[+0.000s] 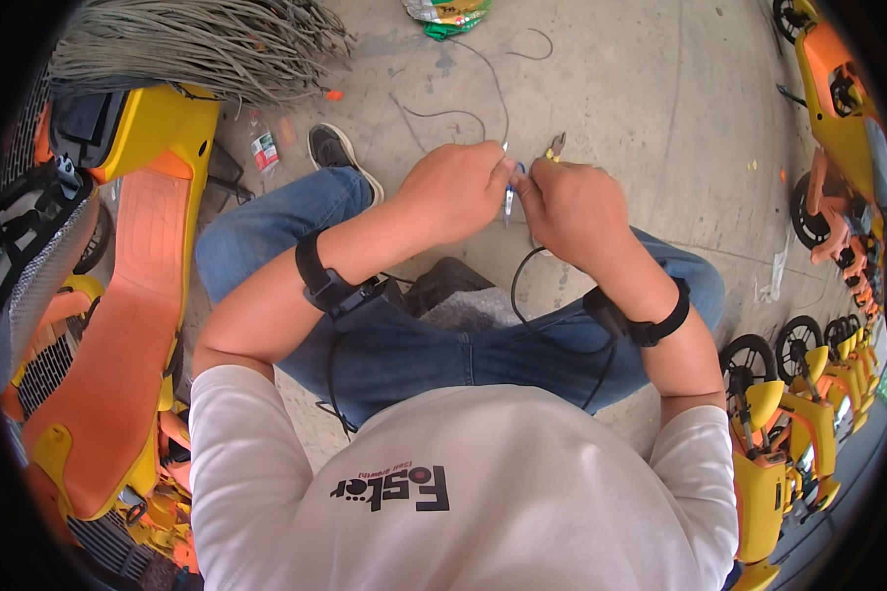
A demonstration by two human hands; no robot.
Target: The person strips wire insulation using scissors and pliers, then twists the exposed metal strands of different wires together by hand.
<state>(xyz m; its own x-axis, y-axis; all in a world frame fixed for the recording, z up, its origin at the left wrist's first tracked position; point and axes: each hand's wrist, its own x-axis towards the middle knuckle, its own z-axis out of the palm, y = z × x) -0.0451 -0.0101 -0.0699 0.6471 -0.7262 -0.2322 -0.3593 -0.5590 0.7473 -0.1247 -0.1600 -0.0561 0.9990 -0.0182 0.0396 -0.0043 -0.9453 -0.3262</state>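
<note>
The left hand (pixel 453 192) is closed in a pinch on the near end of a thin grey wire (pixel 498 94), just above the person's knees. The right hand (pixel 577 212) is wrapped shut around small pliers (pixel 555 148), whose orange-tipped handles are seen protruding past the knuckles. The two hands are held touching, thumb side to thumb side. A small bluish piece (pixel 511 192) is held between them at the wire end; whether it is a connector or a sleeve cannot be told.

From the hands, the wire is traced away over the concrete floor (pixel 641 89), curving toward a green and white packet (pixel 448 15) at the far edge. A second short wire piece (pixel 434 113) is seen lying just left of the first. A black cord (pixel 522 295) is looped down from the hands across the jeans.

Left of the hands, a large bundle of grey wires (pixel 197 44) is laid over a yellow and orange scooter body (pixel 128 295). A small bottle (pixel 264 150) lies beside a black shoe (pixel 337 150). Right of the hands, a row of yellow and orange scooters (pixel 808 394) is parked.

Judgement: work on this wire end appears to be in mid-course; the end is gripped and the tool is applied, but no finished joint is visible. The big bundle suggests many wires are left.
</note>
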